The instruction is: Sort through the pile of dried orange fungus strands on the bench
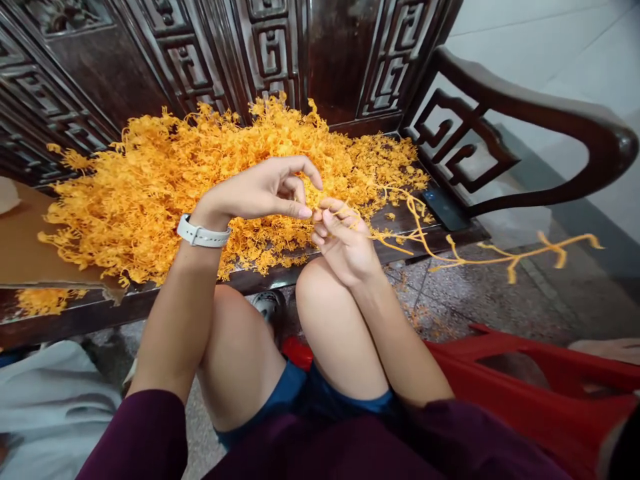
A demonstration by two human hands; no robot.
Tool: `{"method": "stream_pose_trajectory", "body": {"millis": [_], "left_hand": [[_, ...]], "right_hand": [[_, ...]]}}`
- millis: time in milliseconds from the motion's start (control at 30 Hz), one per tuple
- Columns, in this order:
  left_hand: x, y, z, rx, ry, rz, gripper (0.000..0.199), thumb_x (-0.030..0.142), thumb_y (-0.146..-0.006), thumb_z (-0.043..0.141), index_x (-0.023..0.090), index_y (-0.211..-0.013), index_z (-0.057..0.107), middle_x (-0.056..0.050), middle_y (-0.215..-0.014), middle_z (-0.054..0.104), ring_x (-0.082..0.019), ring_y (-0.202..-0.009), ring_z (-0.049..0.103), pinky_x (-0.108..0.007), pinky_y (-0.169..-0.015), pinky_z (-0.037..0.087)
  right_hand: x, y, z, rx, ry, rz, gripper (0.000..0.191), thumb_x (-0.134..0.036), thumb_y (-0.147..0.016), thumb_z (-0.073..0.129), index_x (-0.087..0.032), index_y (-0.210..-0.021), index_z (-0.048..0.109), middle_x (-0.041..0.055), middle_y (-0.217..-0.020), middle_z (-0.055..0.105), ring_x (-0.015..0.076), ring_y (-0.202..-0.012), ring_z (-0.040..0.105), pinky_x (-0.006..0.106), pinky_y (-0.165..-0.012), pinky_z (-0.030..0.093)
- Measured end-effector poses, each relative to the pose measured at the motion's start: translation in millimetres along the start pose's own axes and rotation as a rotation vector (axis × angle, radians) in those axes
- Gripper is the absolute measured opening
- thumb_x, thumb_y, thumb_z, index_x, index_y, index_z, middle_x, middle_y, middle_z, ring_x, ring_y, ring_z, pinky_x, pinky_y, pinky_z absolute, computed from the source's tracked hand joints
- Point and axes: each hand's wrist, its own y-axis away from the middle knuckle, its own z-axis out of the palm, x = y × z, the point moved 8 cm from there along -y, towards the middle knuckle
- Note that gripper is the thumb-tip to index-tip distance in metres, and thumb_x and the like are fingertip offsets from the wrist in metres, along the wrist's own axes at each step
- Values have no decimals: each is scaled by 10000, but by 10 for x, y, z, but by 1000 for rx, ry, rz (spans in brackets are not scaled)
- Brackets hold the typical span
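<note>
My right hand point(347, 243) pinches a thin orange branched stem point(465, 260) between thumb and fingers. The stem looks like an artificial flower stem; its bare, forked length trails out to the right past my knee. Close against those fingertips is my left hand point(273, 190), a pale watch on its wrist. Its thumb tip almost meets the right fingers, while the index finger arches apart from it. A large heap of frilly orange artificial sprigs point(165, 180) lies just behind both hands on a dark wooden bench point(395, 230).
A carved chair arm point(540, 120) rises at the right end, with a dark flat phone-like object point(445, 210) near it. Cardboard point(50, 247) lies left. Red plastic stools point(540, 387) stand lower right. Another person's grey clothing point(55, 400) shows lower left. Orange scraps dot the floor.
</note>
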Motion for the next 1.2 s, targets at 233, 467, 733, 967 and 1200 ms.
{"method": "stream_pose_trajectory", "body": {"millis": [233,467,733,967,1200], "left_hand": [[-16,24,-117,98,-34,112,399,508,-910,810,182,-1111,697,9,-710,659,-107,-633,661,-228,-591,517],[29,0,-71,87,-13,176,421,564,-926,771,173,-1061,690,-6,-747,669,-88,-622,635,-214,-591,527],[14,-35,-52,73,29,197,399,524,-856,855,184,-964,675,20,-688,612,-79,-578,589,-211,-550,477],[-93,-47,59,-64,-4,62,289,420,-848,845,221,-963,670,15,-646,628,-98,-523,545,-256,-504,398],[-181,-134,334,-161,100,8,394,335,-831,824,250,-1017,487,45,-637,603,-98,-519,530,-259,-516,367]], "right_hand": [[28,-7,56,-21,57,55,341,-269,-875,775,-247,-1212,723,-32,-818,484,102,-626,314,234,-533,342],[8,12,51,65,342,-55,311,-390,-824,847,-267,-1087,735,-68,-713,377,100,-586,207,286,-531,209],[27,24,107,1,364,-9,292,-422,-785,895,-215,-837,696,-87,-619,375,68,-515,197,281,-495,134],[-110,132,224,-126,723,-176,245,-439,-892,819,-218,-843,725,-35,-700,560,119,-631,407,292,-617,309],[-295,281,269,-286,1158,-334,282,-380,-1017,624,-222,-784,624,-38,-646,511,128,-603,414,312,-649,316]]}}
